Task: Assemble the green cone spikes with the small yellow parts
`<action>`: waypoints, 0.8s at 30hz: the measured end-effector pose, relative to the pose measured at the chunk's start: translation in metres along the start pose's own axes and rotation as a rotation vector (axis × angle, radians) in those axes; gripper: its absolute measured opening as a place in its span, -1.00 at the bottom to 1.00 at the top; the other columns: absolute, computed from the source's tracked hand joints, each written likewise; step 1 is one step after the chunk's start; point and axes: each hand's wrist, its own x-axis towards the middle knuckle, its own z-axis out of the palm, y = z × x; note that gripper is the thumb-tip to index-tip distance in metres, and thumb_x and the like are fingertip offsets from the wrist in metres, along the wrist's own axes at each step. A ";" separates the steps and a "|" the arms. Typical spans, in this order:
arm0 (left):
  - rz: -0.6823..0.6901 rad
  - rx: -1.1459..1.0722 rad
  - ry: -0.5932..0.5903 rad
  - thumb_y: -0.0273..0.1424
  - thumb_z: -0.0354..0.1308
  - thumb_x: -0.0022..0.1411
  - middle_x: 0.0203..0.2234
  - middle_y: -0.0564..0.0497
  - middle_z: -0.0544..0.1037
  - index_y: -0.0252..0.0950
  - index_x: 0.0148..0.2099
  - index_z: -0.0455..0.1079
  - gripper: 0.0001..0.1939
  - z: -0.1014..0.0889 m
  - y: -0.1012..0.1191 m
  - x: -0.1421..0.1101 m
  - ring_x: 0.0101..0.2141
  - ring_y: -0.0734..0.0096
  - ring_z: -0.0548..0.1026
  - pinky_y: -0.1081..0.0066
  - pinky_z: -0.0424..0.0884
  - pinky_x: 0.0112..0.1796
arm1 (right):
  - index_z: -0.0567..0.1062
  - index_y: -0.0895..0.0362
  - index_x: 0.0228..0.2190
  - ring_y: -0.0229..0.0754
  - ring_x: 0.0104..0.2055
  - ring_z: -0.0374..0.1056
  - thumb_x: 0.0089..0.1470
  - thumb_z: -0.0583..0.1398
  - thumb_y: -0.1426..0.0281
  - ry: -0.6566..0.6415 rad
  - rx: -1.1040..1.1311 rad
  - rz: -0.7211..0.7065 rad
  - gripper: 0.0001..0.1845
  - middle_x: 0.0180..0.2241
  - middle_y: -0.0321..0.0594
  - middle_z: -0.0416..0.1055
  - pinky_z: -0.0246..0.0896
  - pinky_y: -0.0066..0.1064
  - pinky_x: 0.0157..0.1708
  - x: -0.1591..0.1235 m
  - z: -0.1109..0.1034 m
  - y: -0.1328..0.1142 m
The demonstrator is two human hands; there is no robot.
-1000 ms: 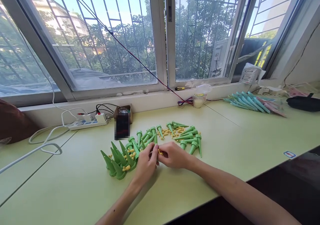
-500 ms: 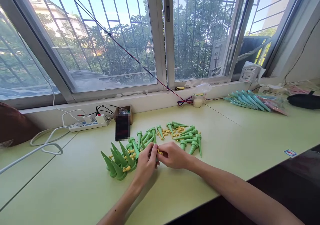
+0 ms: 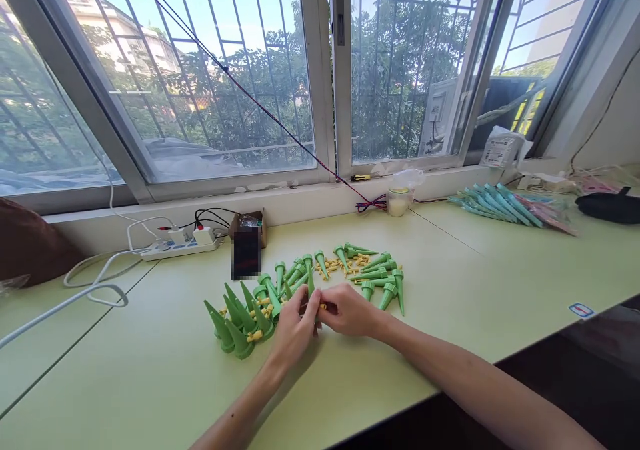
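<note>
My left hand (image 3: pixel 295 330) is closed around a green plastic watering spike (image 3: pixel 311 278), its tip pointing up. Pressed against it, my right hand (image 3: pixel 349 311) pinches a small yellow valve (image 3: pixel 323 307) at the spike's side. Fingers hide the lower part of the spike, and I cannot tell how far the valve is seated. Left of my hands, several green spikes (image 3: pixel 241 345) stand tip up, some with yellow valves (image 3: pixel 255 336) on their sides. Beyond my hands lie more green spikes (image 3: pixel 376 274), in an arc around a scatter of loose yellow valves (image 3: pixel 327 267).
Along the window wall are a white power strip (image 3: pixel 180 247) with cables, a small cardboard box (image 3: pixel 264 227) behind a blurred dark rectangle (image 3: pixel 245 253), and a lidded jar (image 3: pixel 398 203). Teal packets (image 3: pixel 500 205) and a black pouch (image 3: pixel 610 206) lie far right. The table edge runs at lower right.
The whole view has shifted slightly. Both hands stay together on the spike and valve, with only a slight movement of the fingers. The other spikes lie as before.
</note>
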 end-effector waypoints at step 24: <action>-0.007 -0.062 -0.007 -0.01 0.06 0.28 -0.46 0.10 0.39 -0.23 -0.23 0.22 -0.63 0.000 -0.005 0.005 -0.56 0.41 0.46 0.39 0.50 -0.65 | 0.35 0.16 -0.54 -0.38 -0.59 0.04 0.16 0.12 0.47 0.010 0.072 -0.011 -0.76 -0.63 -0.42 0.21 -0.05 -0.52 -0.53 0.001 0.001 0.009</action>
